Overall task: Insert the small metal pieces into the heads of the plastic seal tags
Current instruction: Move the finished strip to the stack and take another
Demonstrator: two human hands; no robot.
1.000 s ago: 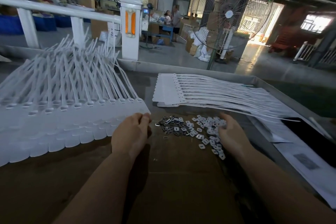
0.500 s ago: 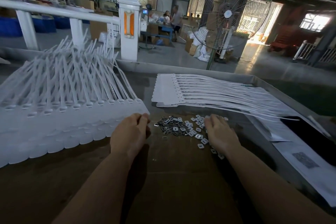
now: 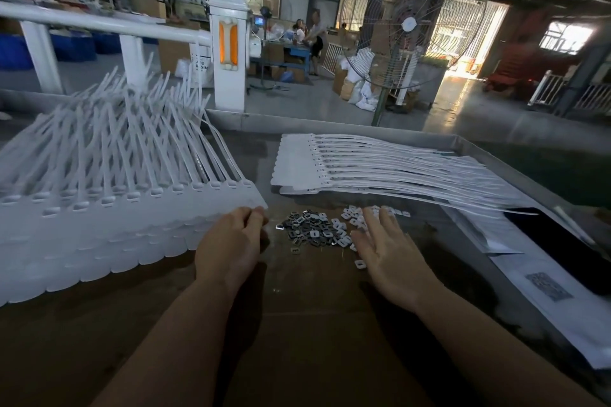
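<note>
A fanned row of white plastic seal tags (image 3: 109, 208) lies on the left, heads toward me, tails sticking up and away. A second stack of white tags (image 3: 363, 172) lies flat at the centre right. Between them sits a loose pile of small metal pieces (image 3: 317, 228) mixed with white ones. My left hand (image 3: 231, 248) rests by the lower right corner of the left row, fingers curled, fingertips at the nearest tag's edge. My right hand (image 3: 386, 251) lies flat with spread fingers over the right part of the pile.
The work surface is a brown board (image 3: 297, 340) inside a metal tray (image 3: 496, 155). Papers (image 3: 562, 301) and a dark flat object (image 3: 568, 244) lie at the right. A large standing fan (image 3: 413, 10) and a white rail (image 3: 99, 23) stand beyond the tray.
My right hand has slid leftward over the pile and flattened with fingers spread. My left hand has stayed at the corner of the left row.
</note>
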